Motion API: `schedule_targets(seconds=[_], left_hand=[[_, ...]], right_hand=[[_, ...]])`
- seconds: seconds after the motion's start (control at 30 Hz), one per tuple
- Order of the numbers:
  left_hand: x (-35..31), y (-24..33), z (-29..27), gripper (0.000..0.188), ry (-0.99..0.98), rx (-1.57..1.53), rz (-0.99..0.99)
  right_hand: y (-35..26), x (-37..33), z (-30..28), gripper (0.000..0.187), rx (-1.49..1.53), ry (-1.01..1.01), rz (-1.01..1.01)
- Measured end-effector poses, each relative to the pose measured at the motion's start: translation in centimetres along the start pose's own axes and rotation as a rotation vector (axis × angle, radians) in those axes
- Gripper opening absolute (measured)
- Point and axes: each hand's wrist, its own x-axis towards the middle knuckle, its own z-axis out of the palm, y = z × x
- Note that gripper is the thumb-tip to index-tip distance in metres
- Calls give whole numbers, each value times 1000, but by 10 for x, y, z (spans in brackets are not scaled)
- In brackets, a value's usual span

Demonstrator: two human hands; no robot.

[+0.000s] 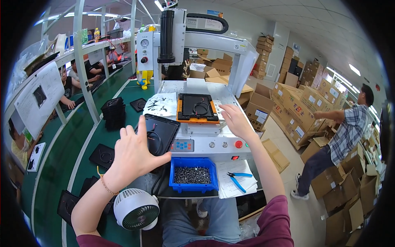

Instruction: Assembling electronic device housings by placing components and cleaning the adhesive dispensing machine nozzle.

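Note:
My left hand [133, 150] spreads thumb and forefinger across a shallow black plastic housing [166, 131], gripping it at its edges. The housing is tilted and has a thin black cable inside; the hand covers its left part. Ahead, another black housing [190, 103] with a coiled cable [200, 108] sits in an orange fixture [197, 121] on the machine bed. My right hand [235, 119] is beside the fixture's right edge, fingers apart and slightly bent, with nothing visible in it. Below the control panel [182, 145], a blue bin [193, 187] contains many small dark screws.
Blue-handled cutters [238, 181] lie on white papers [224, 164]. A white fan [135, 209] stands near my left forearm. Stacked black housings [113, 113] sit on the green bench [86, 136]. Above the fixture hangs a black cylindrical tool head [166, 37]. A person [341, 136] stands among cartons at right.

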Motion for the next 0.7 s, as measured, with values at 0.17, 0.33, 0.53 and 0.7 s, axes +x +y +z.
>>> schedule_targets(seconds=[0.17,0.33,0.53,0.7], left_hand=[[-2,20,2,110,-47,-19,52],[-15,9,0,110,-49,14,39],[-18,-2,2,109,-68,28,8],[-15,2,5,109,-73,14,25]], right_hand=[[-1,52,48,41,-183,-16,-48],[-25,79,88,41,-322,-147,-48],[-19,88,99,42,-108,-126,52],[-5,89,84,43,149,-26,75]])
